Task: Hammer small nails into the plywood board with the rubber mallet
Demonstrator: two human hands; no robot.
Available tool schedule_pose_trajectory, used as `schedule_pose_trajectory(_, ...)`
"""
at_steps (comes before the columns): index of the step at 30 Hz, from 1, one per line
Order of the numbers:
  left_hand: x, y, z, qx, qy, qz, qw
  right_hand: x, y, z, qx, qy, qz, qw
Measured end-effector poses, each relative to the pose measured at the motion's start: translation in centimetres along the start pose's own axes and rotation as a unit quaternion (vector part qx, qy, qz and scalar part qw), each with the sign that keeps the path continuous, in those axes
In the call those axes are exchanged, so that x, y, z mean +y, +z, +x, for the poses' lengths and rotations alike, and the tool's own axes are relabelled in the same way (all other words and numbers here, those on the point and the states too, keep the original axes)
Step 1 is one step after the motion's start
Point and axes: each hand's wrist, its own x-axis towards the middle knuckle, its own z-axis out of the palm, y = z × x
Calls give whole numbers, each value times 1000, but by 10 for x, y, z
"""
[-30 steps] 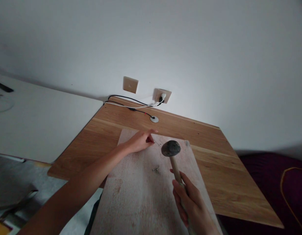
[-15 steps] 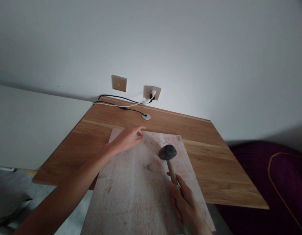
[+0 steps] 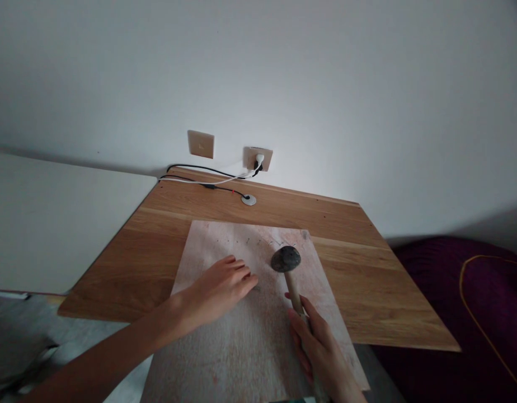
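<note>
My right hand (image 3: 319, 347) is wrapped round the wooden handle of a hammer (image 3: 288, 270), whose dark round head hangs just over a pale plywood board (image 3: 241, 347). My left hand (image 3: 222, 285) lies on the board to the left of the hammer head, fingers bent together with their tips at the spot where a few loose nails lay. Whether the fingers hold a nail is hidden. A row of small nails (image 3: 258, 242) stands in the board near its far edge.
The board rests on a wooden table (image 3: 367, 296) against a white wall. Two wall plates (image 3: 200, 144) and cables (image 3: 208, 182) lie at the table's back. A white surface (image 3: 52, 218) is to the left, a dark purple cushion (image 3: 451, 313) to the right.
My left hand has drawn back from the row of nails at the board's far edge to the loose nails in the middle. The hammer has stayed about where it was.
</note>
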Motion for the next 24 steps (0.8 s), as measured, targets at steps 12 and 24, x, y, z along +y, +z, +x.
schedule_pose_trajectory(12,-52,-19,-2,25,-114,10,993,2,1,0,2,0,14,1000)
schedule_pose_trajectory(24,-87,-5,12,6,-140,-72,987,-1,1,0,-2,8,16,1000)
